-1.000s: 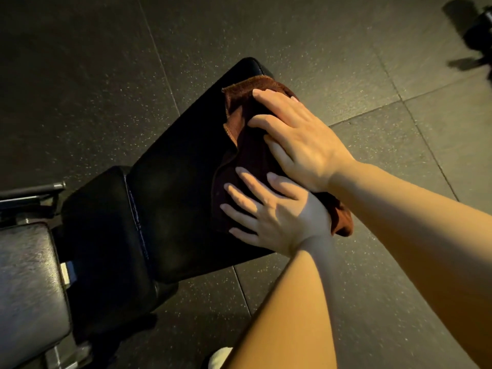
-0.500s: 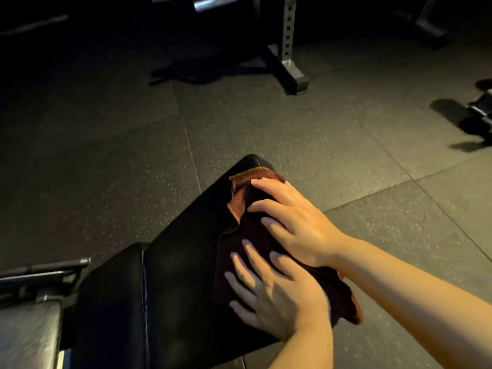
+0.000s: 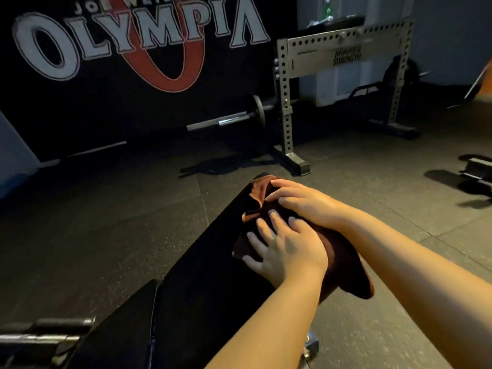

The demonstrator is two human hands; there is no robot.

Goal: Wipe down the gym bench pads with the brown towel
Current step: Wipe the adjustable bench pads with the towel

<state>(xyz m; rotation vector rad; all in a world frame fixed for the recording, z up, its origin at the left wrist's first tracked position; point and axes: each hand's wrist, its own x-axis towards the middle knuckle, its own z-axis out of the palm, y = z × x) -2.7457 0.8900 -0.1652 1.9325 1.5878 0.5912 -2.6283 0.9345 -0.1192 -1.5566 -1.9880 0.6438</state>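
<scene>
Both hands point(image 3: 286, 249) flat atop towel point(image 3: 343, 265) (on bench pad point(image 3: 202, 262)).

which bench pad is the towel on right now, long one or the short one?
The long pad. Both hands press the brown towel flat near its far end; the short pad, nearer the camera past the seam, is bare.

Upper left of the frame has a big black banner point(image 3: 127, 49) reading OLYMPIA in pale letters over a red oval. Right of it stands a grey perforated steel rack point(image 3: 343, 62) — a barbell point(image 3: 226, 119) lies low beside its left post. Dark speckled rubber floor tiles point(image 3: 106, 222) everywhere, and a dumbbell point(image 3: 476, 173) sits at the right edge.
</scene>
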